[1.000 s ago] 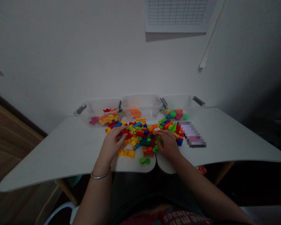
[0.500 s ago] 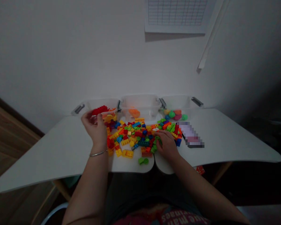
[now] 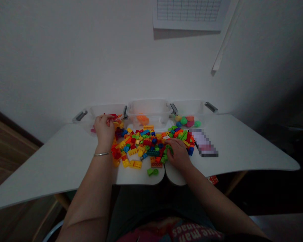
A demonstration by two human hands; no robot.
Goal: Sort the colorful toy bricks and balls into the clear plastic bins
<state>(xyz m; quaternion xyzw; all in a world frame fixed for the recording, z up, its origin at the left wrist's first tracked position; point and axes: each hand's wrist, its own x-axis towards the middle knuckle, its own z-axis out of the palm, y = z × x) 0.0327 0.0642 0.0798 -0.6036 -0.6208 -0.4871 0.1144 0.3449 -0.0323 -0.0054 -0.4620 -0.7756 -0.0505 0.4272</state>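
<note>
"Touching anything, that left hand [image 3: 104, 129]?"

"It's curled at the front rim of the clear bin [image 3: 108, 111]; I can't tell if it grips anything. The right hand [image 3: 179, 154] lies open on the plastic brick pile [image 3: 143, 146], near the back edge of the white desk [image 3: 63, 161]."

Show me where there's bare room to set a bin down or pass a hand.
Bare white desk runs left of the left hand and right of the blurred flat object. Crowded: the plastic brick pile between the hands, packed against the clear bins and around the right hand.
</note>
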